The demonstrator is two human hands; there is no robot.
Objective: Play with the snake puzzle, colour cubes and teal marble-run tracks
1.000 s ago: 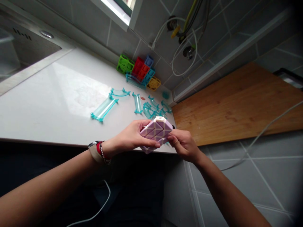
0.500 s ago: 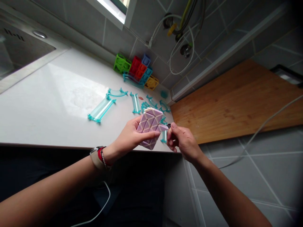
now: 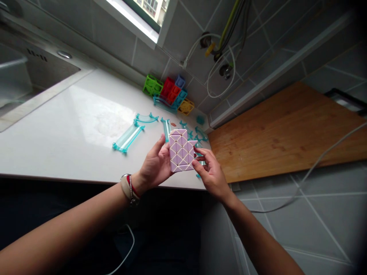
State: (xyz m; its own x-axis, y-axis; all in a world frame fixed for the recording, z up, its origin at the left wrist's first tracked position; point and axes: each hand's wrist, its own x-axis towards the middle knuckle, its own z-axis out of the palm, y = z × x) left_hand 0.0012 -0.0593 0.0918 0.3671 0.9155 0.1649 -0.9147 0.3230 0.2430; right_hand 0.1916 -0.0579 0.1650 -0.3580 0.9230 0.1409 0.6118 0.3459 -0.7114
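A pale purple snake puzzle (image 3: 181,154) with cream edges is folded into a flat block, with one pointed piece sticking out at its upper right. It is held upright above the front of the counter. My left hand (image 3: 156,164) supports it from the left side, thumb raised off its face and the other fingers partly hidden behind it. My right hand (image 3: 210,170) grips its right edge between thumb and fingers.
Clear teal track pieces (image 3: 129,138) lie on the white counter (image 3: 65,149). Colourful blocks (image 3: 169,91) stand along the tiled wall. A wooden board (image 3: 272,133) is at right, a sink (image 3: 51,72) at left. A white cable (image 3: 309,172) hangs at right.
The snake puzzle has turned to face me more squarely. My left thumb has lifted off its face. My right hand has moved left, from the pointed piece onto the right edge.
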